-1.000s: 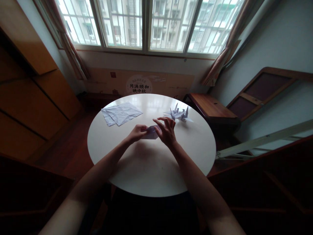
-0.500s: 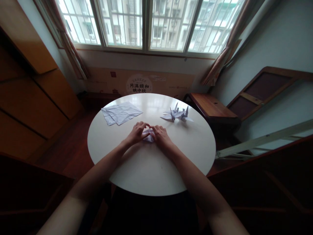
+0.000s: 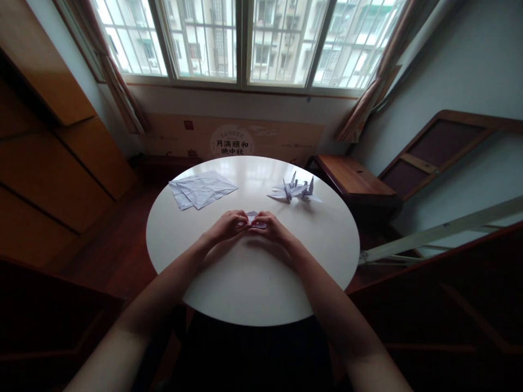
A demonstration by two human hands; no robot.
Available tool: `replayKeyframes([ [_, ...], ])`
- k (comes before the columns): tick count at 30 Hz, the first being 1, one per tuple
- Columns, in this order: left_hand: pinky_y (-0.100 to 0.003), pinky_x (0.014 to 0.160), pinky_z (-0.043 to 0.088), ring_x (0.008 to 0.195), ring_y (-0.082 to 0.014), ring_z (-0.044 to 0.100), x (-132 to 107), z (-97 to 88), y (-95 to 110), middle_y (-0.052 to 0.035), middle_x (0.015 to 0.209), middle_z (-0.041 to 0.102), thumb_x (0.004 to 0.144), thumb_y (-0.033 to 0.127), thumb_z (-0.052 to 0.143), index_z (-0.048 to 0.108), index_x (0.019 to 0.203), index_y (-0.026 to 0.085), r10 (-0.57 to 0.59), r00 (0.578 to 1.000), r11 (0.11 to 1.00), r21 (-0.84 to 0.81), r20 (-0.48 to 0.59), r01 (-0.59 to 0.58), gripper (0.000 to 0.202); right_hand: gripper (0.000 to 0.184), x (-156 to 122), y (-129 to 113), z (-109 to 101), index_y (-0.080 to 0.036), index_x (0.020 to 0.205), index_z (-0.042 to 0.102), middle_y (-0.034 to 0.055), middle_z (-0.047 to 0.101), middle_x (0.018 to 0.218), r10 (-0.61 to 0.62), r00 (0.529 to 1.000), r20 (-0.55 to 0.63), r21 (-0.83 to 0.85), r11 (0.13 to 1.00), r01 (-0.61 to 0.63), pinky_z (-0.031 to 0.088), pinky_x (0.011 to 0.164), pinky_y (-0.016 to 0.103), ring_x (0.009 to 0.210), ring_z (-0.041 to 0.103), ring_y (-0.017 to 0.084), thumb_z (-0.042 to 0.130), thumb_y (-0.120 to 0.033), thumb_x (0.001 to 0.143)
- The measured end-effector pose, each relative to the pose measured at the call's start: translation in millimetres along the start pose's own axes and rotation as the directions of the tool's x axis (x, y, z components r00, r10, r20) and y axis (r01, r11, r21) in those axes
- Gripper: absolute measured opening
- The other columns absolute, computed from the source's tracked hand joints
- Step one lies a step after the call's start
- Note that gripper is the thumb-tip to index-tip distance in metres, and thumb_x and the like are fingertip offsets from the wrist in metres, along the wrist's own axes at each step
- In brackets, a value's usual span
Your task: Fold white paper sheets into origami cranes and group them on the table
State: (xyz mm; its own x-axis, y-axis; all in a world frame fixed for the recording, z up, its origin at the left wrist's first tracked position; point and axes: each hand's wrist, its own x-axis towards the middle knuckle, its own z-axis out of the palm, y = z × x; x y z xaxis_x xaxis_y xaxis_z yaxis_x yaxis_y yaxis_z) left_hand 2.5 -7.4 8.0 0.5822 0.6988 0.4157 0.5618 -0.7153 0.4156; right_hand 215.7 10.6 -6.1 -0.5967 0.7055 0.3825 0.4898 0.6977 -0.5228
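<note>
A small folded sheet of paper (image 3: pixel 253 214), pale and partly hidden by fingers, is held between my two hands over the middle of the white round table (image 3: pixel 249 294). My left hand (image 3: pixel 229 225) is closed on its left side, thumb and fingers pinching. From the other side my right hand (image 3: pixel 267 224) pinches it too, with the two hands' fingertips close together. Beyond my right hand stand folded paper cranes (image 3: pixel 291 190) with pointed wings. Past my left hand lie creased flat sheets of paper (image 3: pixel 204 188), overlapping one another.
A wooden bench (image 3: pixel 353 174) stands behind the table's right side, near a leaning wooden frame (image 3: pixel 433 149). Wooden cabinets (image 3: pixel 53 163) line the left. A barred window (image 3: pixel 245 43) and a printed banner (image 3: pixel 261 133) are at the back.
Both hands have turned and their fingers have curled in around the folded paper. The paper has shifted slightly away from me and changed its angle. The cranes and sheets have stayed put.
</note>
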Motion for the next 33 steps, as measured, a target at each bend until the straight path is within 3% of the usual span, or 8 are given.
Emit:
replayKeyframes([
  [2, -0.027, 0.074, 0.047, 0.079, -0.0167, 0.063, 0, 3.1, -1, -0.0063, 0.088, 0.067, 0.089, 0.027, 0.058, 0.071, 0.083, 0.019, -0.038, 0.999, 0.999, -0.012, -0.024, 0.038, 0.016, 0.012, 1, 6, 6, -0.019, 0.082, 0.073, 0.0048, 0.062, 0.086, 0.071, 0.996, -0.057, 0.029, 0.997, -0.069, 0.046, 0.078, 0.029, 0.079, 0.058, 0.016, 0.067, -0.030, 0.084],
  [5, -0.028, 0.075, 0.049, 0.082, -0.0168, 0.063, 0, 9.1, -3, -0.0048, 0.090, 0.065, 0.087, 0.023, 0.059, 0.068, 0.093, 0.019, -0.091, 0.993, 0.995, -0.050, -0.072, 0.088, 0.011, 0.015, 3, 7, 12, -0.020, 0.097, 0.072, 0.0061, 0.060, 0.095, 0.156, 0.982, -0.104, -0.010, 0.987, -0.157, 0.048, 0.080, 0.030, 0.083, 0.059, 0.017, 0.065, -0.026, 0.085],
  [9, -0.032, 0.081, 0.052, 0.091, -0.0181, 0.064, 3, 18.4, -7, -0.0079, 0.110, 0.061, 0.084, 0.019, 0.060, 0.060, 0.114, 0.020, -0.135, 0.980, 0.984, -0.136, -0.147, 0.115, 0.030, 0.048, 5, -2, 13, -0.016, 0.129, 0.058, 0.0143, 0.058, 0.116, 0.241, 0.958, -0.157, -0.175, 0.947, -0.267, 0.043, 0.095, 0.038, 0.105, 0.054, 0.026, 0.066, -0.027, 0.083],
  [12, -0.041, 0.097, 0.048, 0.113, -0.0252, 0.058, 5, 24.7, -12, -0.0127, 0.124, 0.059, 0.080, 0.017, 0.063, 0.056, 0.126, 0.019, -0.158, 0.971, 0.986, -0.071, -0.177, 0.148, 0.047, 0.051, 6, -6, 11, -0.014, 0.135, 0.054, 0.0157, 0.058, 0.121, 0.270, 0.954, -0.132, -0.239, 0.925, -0.295, 0.040, 0.099, 0.041, 0.110, 0.050, 0.029, 0.062, -0.028, 0.086],
  [16, -0.043, 0.098, 0.046, 0.114, -0.0261, 0.060, 6, 28.0, -15, -0.0114, 0.124, 0.064, 0.082, 0.017, 0.060, 0.057, 0.128, 0.020, -0.159, 0.979, 0.987, -0.036, -0.124, 0.156, 0.046, 0.046, 6, -9, 8, -0.018, 0.131, 0.058, 0.0109, 0.064, 0.113, 0.220, 0.962, -0.161, -0.212, 0.944, -0.251, 0.041, 0.097, 0.038, 0.107, 0.050, 0.026, 0.063, -0.020, 0.085],
  [22, -0.030, 0.089, 0.050, 0.096, -0.0195, 0.068, 5, 21.0, -11, -0.0066, 0.107, 0.073, 0.090, 0.024, 0.055, 0.075, 0.096, 0.022, -0.034, 0.997, 0.998, -0.061, -0.072, 0.030, 0.021, 0.016, 2, -9, 3, -0.025, 0.099, 0.075, 0.0057, 0.067, 0.092, 0.133, 0.986, -0.101, -0.189, 0.970, -0.150, 0.042, 0.090, 0.036, 0.092, 0.054, 0.022, 0.064, -0.027, 0.087],
  [26, -0.034, 0.093, 0.048, 0.102, -0.0209, 0.066, 3, 13.5, -10, -0.0069, 0.112, 0.072, 0.088, 0.030, 0.061, 0.075, 0.097, 0.023, -0.016, 0.998, 1.000, 0.016, -0.056, 0.017, 0.018, 0.026, -1, -5, 3, -0.023, 0.099, 0.074, 0.0082, 0.065, 0.103, 0.087, 0.992, -0.088, -0.192, 0.976, -0.102, 0.042, 0.091, 0.037, 0.098, 0.057, 0.022, 0.069, -0.042, 0.082],
  [33, -0.032, 0.086, 0.050, 0.094, -0.0198, 0.067, 2, 3.0, -5, -0.0077, 0.104, 0.073, 0.091, 0.031, 0.058, 0.074, 0.095, 0.022, 0.043, 0.998, 0.998, -0.054, -0.041, -0.045, 0.019, 0.025, 0, -7, -3, -0.024, 0.106, 0.071, 0.0081, 0.071, 0.103, 0.008, 1.000, -0.029, -0.194, 0.981, -0.014, 0.040, 0.094, 0.037, 0.098, 0.064, 0.021, 0.062, -0.040, 0.088],
])
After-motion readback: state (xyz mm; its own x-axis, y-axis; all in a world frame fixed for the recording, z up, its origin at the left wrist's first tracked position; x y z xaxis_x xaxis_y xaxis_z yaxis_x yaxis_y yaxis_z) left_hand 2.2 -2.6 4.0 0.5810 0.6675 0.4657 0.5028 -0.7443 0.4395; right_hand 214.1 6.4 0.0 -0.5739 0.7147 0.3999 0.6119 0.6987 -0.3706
